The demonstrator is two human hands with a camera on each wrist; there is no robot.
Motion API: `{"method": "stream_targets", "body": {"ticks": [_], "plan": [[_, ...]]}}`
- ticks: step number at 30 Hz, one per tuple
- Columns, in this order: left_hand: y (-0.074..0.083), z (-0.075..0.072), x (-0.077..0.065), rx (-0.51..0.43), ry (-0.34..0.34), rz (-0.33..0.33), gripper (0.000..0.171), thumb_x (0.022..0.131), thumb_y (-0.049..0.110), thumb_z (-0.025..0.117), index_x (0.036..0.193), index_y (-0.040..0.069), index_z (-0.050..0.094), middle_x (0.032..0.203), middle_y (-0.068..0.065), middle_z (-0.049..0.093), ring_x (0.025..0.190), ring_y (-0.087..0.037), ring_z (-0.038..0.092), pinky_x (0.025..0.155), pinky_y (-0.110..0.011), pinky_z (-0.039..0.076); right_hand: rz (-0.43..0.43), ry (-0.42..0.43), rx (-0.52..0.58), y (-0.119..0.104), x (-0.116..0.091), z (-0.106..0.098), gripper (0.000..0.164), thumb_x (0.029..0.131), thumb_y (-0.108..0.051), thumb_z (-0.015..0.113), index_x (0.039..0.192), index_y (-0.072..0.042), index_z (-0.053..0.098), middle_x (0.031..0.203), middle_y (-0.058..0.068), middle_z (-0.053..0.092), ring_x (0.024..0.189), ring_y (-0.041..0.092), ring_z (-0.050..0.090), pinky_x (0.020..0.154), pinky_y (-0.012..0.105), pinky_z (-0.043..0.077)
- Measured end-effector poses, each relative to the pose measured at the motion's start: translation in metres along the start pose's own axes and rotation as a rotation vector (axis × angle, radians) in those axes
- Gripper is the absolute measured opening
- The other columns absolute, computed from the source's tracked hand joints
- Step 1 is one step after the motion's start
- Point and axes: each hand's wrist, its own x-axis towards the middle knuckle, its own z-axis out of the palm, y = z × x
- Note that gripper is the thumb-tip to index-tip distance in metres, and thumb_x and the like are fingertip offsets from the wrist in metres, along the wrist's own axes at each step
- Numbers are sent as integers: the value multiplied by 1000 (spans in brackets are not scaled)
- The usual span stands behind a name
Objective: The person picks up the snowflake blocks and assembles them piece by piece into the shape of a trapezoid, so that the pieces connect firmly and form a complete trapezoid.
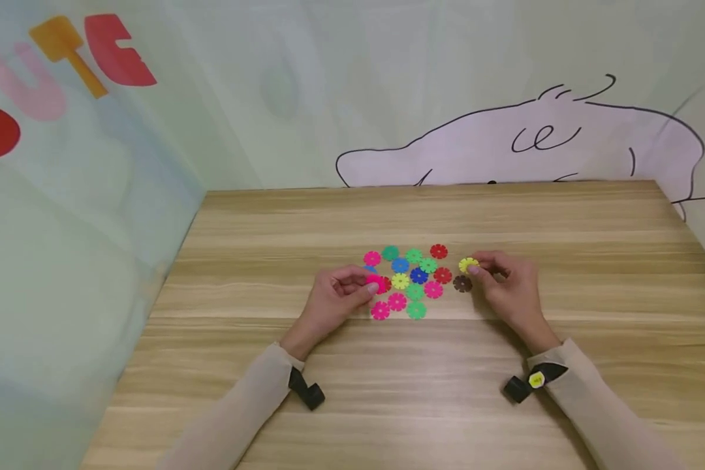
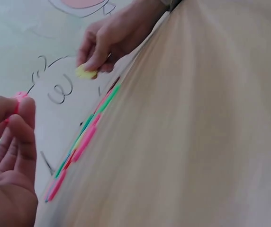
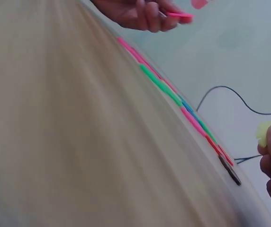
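Two notched discs are being grasped over a counter [image 1: 429, 382], one by each of a person's hands. A pink disc [image 1: 375, 282] is being pinched between thumb and fingers of the left hand [image 1: 331, 300]; a yellow disc [image 1: 464, 264] is being pinched likewise by the right hand [image 1: 514, 290]. In both wrist views, the two are being shown raised off the wood. Between the hands, a flat scatter of discs [image 1: 414, 291] in pink, red, green, blue and yellow is being supported by the counter; a dark brown disc [image 1: 462, 283] is lying just beside the right fingertips, and a red disc [image 1: 386, 284] is being partly covered, in the head view, by the left hand's pink one. Each raised disc is being gripped near its rim, presumably so that its remaining slots are left exposed; the scatter is being kept central, probably for equal reach. Beyond the hands, the counter's far edge is being backed by a printed backdrop [image 1: 270, 130], by which forward reach is probably being limited. Greater room for moving is apparently being offered nearer the body, between the sleeves [image 1: 241, 398], and outward of either hand.
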Motion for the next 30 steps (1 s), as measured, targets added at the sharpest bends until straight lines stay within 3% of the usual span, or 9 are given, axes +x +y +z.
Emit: {"method": "stream_targets", "body": {"ticks": [6,10,16,21,23,26,30], "plan": [[-3,24,-2,-179,0,-42,25,99,2,73,121,-9,72,76,3,73,57,-6,66,53,-18,53,30,-2,205,-15,-11,17,9,90,15,76,94,7,76,81,-11,72,71,-1,62,64,12,50],[-4,31,-5,-227,-18,-43,28,101,1,70,125,-14,69,71,4,73,54,-7,64,49,-17,45,16,-39,286,-26,-20,32,12,89,17,75,92,4,75,82,-8,71,71,2,58,64,15,48],[-3,36,-8,-170,-63,-31,27,100,2,69,123,-13,70,67,4,73,50,-6,60,48,-16,43,-12,-117,402,-39,-29,49,13,90,18,73,92,5,72,82,-3,70,75,2,61,71,16,53],[-4,35,-9,-134,-116,-13,22,101,5,71,119,-7,75,73,-23,75,48,-10,56,47,-18,42,-37,-160,445,-43,-35,58,11,92,15,73,94,5,73,83,-3,70,75,2,62,70,17,54],[-5,35,-9,-136,-138,-11,22,102,6,71,119,-6,76,75,-27,74,49,-11,56,47,-18,42,-43,-171,453,-43,-35,58,10,92,14,73,94,4,73,85,-4,71,76,2,63,71,17,55],[-5,34,-8,-140,-165,-18,23,102,6,71,121,-7,75,69,-13,75,48,-10,55,47,-18,41,-53,-190,461,-42,-35,58,11,92,14,73,93,3,72,85,-2,71,78,2,64,74,17,56],[-6,34,-9,-154,-213,-31,25,100,-1,69,122,-14,71,64,5,73,48,-8,57,46,-17,42,-100,-224,458,-42,-34,60,16,87,17,75,87,1,71,79,10,71,77,4,62,75,18,53]]}}
